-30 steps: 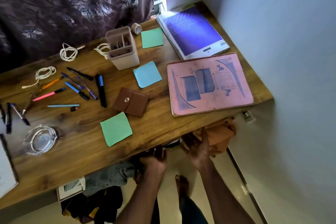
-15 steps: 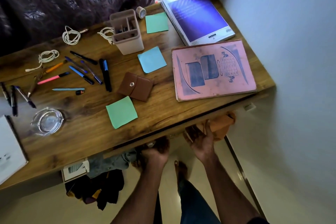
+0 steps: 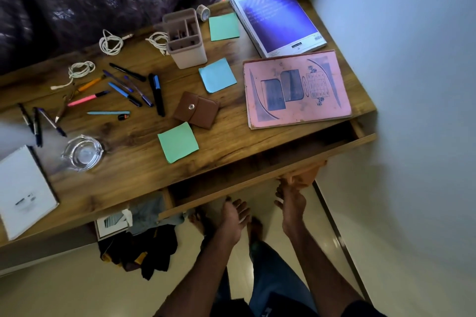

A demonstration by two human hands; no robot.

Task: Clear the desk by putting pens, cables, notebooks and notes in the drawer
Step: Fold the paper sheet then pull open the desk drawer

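Observation:
The wooden desk's drawer [image 3: 268,180] stands pulled out below the front edge, its inside dark. My left hand [image 3: 233,216] hovers just below the drawer front with relaxed fingers, holding nothing. My right hand [image 3: 291,201] is under the drawer's right part, fingers loose, touching nothing I can make out. On the desk lie several pens [image 3: 123,91], three white coiled cables [image 3: 111,42], a pink notebook [image 3: 296,90], a purple notebook [image 3: 278,20], a white notepad [image 3: 23,188], and green [image 3: 178,142] and blue [image 3: 217,78] sticky notes.
A beige pen holder [image 3: 185,38], a brown wallet [image 3: 197,109], a glass ashtray [image 3: 82,153] and a tape roll [image 3: 203,11] also sit on the desk. Clothes [image 3: 139,247] lie on the floor under it. A wall closes the right side.
The drawer has slid out from under the desk top. Both hands have let go of it and drawn back slightly, fingers now relaxed.

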